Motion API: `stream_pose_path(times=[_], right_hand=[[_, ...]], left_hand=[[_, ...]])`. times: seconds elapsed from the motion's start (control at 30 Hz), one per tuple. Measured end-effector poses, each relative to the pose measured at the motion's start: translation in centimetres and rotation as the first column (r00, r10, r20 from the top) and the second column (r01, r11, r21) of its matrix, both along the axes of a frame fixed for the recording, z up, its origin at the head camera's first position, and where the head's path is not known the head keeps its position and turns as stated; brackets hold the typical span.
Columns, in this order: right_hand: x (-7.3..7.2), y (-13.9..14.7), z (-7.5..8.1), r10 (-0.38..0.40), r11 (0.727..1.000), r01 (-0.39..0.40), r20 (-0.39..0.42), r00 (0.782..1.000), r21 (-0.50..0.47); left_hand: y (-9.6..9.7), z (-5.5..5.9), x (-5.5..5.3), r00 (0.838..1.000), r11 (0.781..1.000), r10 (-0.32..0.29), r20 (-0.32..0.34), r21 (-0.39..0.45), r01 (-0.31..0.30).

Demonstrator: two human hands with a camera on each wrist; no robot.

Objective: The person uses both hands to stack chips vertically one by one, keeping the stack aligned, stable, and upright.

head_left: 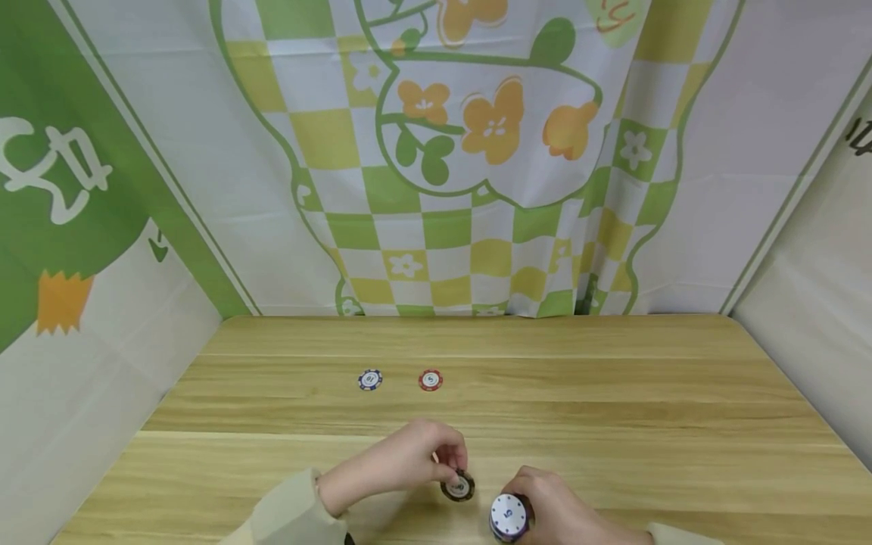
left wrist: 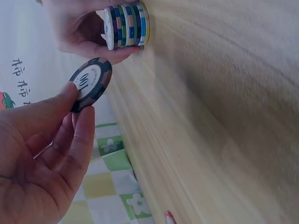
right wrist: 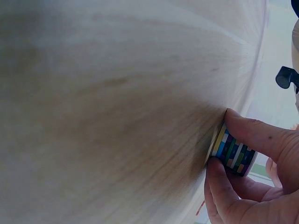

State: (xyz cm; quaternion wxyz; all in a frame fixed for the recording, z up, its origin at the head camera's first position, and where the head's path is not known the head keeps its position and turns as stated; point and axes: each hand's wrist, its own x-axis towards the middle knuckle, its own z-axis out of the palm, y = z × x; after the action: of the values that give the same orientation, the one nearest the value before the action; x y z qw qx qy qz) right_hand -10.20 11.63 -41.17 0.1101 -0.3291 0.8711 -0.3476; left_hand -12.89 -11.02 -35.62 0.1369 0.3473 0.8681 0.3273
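Between thumb and fingers, my left hand (head_left: 415, 458) pinches a single black poker chip (left wrist: 92, 84) marked 100, tilted above the table. Just to its right, my right hand (head_left: 555, 511) grips a stack of poker chips (right wrist: 236, 151) by its sides, low at the table's surface. A white chip (head_left: 509, 514) with a 5 on it tops that stack; below it show edges in blue, green, yellow and other colours. Farther off lie a blue chip (head_left: 370, 380) marked 10 and a red chip (head_left: 431, 380) marked 5, side by side and flat.
The wooden table (head_left: 613, 401) runs back to a hanging cloth (head_left: 470, 227) with checks and orange flowers. White and green cloth walls (head_left: 102, 378) border it on the left and right.
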Motion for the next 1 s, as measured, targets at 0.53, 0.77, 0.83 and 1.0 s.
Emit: stream_pose_path(times=[0.53,0.77,0.83,1.0], right_hand=[[0.2,0.0,0.2,-0.023,1.000,0.023,0.013,1.000,-0.014],[0.2,0.0,0.2,-0.016,1.000,0.015,-0.011,1.000,-0.010],[0.2,0.0,0.1,-0.017,1.000,0.017,-0.014,1.000,-0.010],[0.3,-0.1,0.1,-0.017,1.000,0.017,-0.023,1.000,-0.015]], left_hand=[[0.6,-1.1,-0.1,0.955,0.968,0.076,0.288,0.210,-0.140],[1.1,-1.7,-0.1,0.903,0.935,0.095,0.420,0.273,-0.226],[1.3,-1.9,-0.1,0.889,0.928,0.100,0.447,0.281,-0.245],[1.7,-2.4,0.0,0.860,0.911,0.124,0.495,0.287,-0.296]])
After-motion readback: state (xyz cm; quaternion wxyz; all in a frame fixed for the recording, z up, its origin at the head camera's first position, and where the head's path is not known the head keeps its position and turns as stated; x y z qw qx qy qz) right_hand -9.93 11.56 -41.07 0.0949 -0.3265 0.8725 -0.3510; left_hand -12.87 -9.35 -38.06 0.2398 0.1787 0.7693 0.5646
